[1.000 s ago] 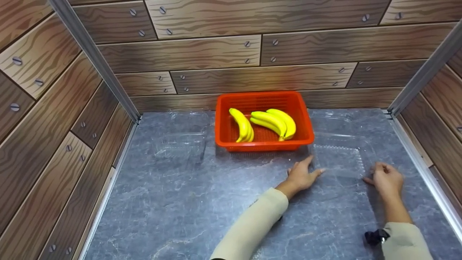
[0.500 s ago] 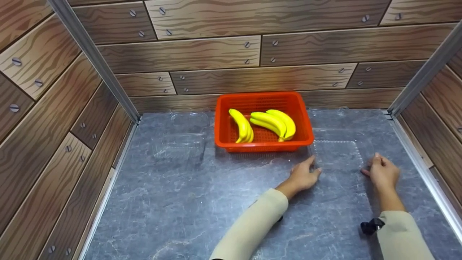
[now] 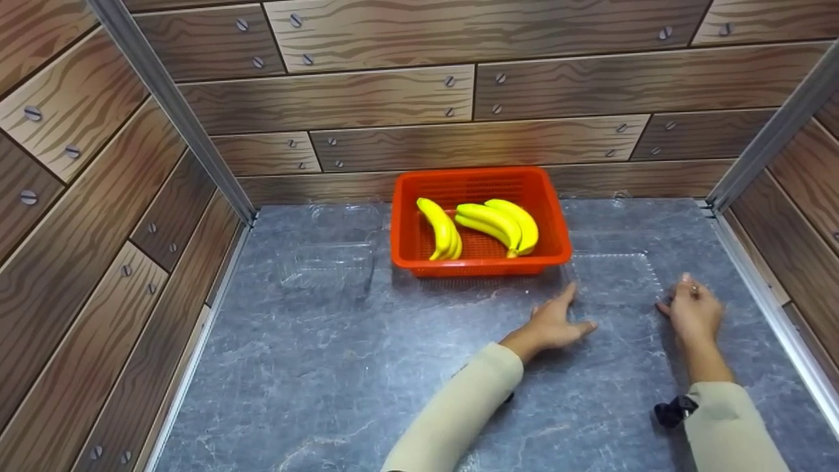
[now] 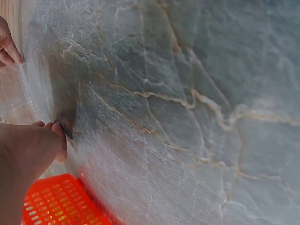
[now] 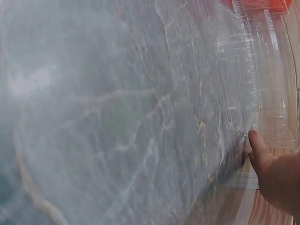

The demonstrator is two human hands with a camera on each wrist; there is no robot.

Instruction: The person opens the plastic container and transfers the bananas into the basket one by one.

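Note:
A clear plastic clamshell container (image 3: 609,254) lies on the table with its lid side toward the back wall. My left hand (image 3: 554,322) is at its near left corner, index finger stretched forward and thumb spread apart. At the right edge is my right hand (image 3: 696,311), thumb pointing left at the container and the other fingers lightly bent. In the right wrist view the right thumb (image 5: 260,150) meets the container's side. The left wrist view shows the left hand (image 4: 35,147) beside the plastic. Further left stands a red basket (image 3: 482,265) with yellow bananas (image 3: 438,228) inside.
A second clear plastic container (image 3: 328,265) sits left of the basket. Wood-patterned walls (image 3: 393,98) with metal corner strips close the back and both sides of the grey marbled table (image 3: 314,380).
The container and right hand have shifted slightly toward the back wall. The left hand's thumb and index finger have spread wider, the thumb moving away from the container.

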